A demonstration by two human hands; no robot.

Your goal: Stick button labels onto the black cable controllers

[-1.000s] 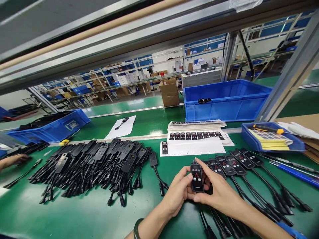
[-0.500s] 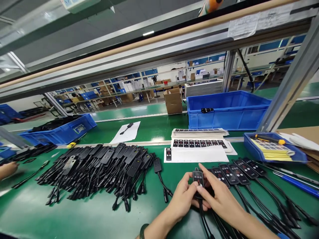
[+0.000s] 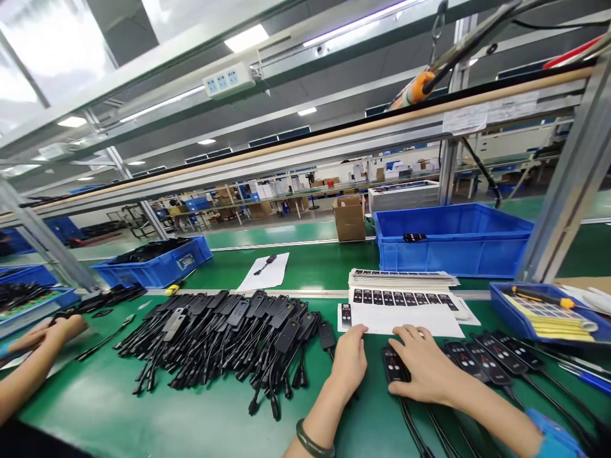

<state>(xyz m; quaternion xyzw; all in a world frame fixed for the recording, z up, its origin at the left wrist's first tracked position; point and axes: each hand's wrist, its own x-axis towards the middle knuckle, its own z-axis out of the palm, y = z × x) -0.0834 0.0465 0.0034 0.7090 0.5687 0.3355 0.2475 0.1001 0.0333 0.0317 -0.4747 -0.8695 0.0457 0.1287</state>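
My right hand (image 3: pixel 424 370) lies over a black controller (image 3: pixel 393 365) with red and white button marks, flat on the green belt, thumb and forefinger at its sides. My left hand (image 3: pixel 350 360) rests just left of it, fingers stretched forward and touching the near edge of a white sticker sheet (image 3: pixel 405 316). That sheet carries a row of black labels. To the right runs a row of labelled controllers (image 3: pixel 482 357) with their cables trailing towards me. A green bangle (image 3: pixel 312 442) is on my left wrist.
A big pile of unlabelled black controllers (image 3: pixel 224 334) covers the belt at left. Behind the sheet lie a stack of sticker sheets (image 3: pixel 401 278) and a large blue bin (image 3: pixel 453 238). A small blue tray (image 3: pixel 520 318) sits at right. A co-worker's hands (image 3: pixel 48 331) work at far left.
The controller held up in both hands has come down flat onto the belt at the left end of the row. My left hand let go and moved towards the sheet. The view tilted up.
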